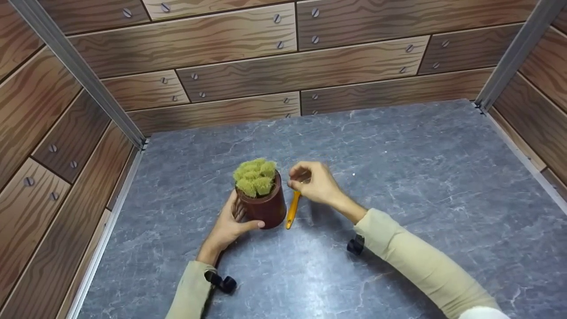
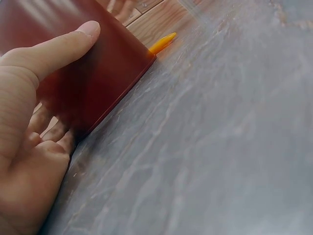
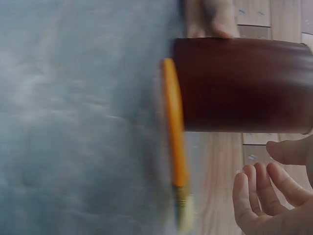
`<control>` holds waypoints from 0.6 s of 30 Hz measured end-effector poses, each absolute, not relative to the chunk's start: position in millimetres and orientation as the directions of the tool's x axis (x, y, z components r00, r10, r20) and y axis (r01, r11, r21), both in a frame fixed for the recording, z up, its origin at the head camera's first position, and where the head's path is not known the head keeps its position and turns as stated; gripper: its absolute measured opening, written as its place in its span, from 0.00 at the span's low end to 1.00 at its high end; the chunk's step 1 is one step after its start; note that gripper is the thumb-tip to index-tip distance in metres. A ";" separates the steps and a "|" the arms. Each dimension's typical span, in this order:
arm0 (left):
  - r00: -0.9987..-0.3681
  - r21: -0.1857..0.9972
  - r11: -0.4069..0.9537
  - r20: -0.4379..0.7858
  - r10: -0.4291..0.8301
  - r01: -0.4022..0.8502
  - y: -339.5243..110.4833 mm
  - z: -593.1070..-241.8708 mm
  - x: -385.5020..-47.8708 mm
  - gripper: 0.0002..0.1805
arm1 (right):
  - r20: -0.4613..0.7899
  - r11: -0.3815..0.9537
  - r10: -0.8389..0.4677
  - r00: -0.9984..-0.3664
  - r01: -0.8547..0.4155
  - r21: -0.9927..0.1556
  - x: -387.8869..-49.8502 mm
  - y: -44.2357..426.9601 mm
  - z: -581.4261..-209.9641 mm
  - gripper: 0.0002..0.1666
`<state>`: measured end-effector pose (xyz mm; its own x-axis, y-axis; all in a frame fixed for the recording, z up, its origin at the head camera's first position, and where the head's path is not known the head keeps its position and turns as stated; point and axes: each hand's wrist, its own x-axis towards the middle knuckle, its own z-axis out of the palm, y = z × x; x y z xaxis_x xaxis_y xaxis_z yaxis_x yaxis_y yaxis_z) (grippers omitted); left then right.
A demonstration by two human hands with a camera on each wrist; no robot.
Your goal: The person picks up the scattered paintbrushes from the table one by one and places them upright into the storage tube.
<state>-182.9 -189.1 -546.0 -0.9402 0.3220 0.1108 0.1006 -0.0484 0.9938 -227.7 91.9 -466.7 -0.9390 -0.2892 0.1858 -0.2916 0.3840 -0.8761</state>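
Note:
A dark red-brown cylindrical pot (image 1: 265,208) holding a clump of yellow-green artificial plant (image 1: 255,176) stands on the table. My left hand (image 1: 226,225) grips its left side, thumb across the front and fingers behind; the left wrist view shows the thumb (image 2: 63,49) lying on the wall of the pot. Just right of the pot lies a paintbrush with an orange handle (image 1: 292,210); its pale bristles (image 3: 186,218) appear in the right wrist view. My right hand (image 1: 316,181) hovers beside the pot, above the brush, fingers loosely bent and holding nothing.
The grey marbled tabletop (image 1: 421,177) spreads around both hands. Wood-patterned panels (image 1: 248,35) enclose it at the back and both sides, joined by metal corner posts (image 1: 84,75). Small black devices (image 1: 355,244) are worn at both wrists.

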 end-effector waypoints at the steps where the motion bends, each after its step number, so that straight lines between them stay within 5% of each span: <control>1: -0.941 0.994 -0.048 0.109 0.321 0.099 -189.3 -546.1 -182.8 0.67 | 0.175 0.405 -0.286 -0.942 -0.284 -0.869 -227.0 91.6 -470.9 0.09; 9: -0.942 0.994 -0.053 0.108 0.316 0.096 -189.0 -546.6 -183.4 0.68 | 0.129 0.639 -0.232 -0.964 -0.251 -0.727 -224.9 90.7 -493.8 0.15; 18: -0.943 0.995 -0.053 0.102 0.317 0.090 -188.4 -545.5 -182.9 0.69 | 0.032 0.707 -0.257 -0.966 -0.210 -0.675 -224.8 90.6 -496.1 0.17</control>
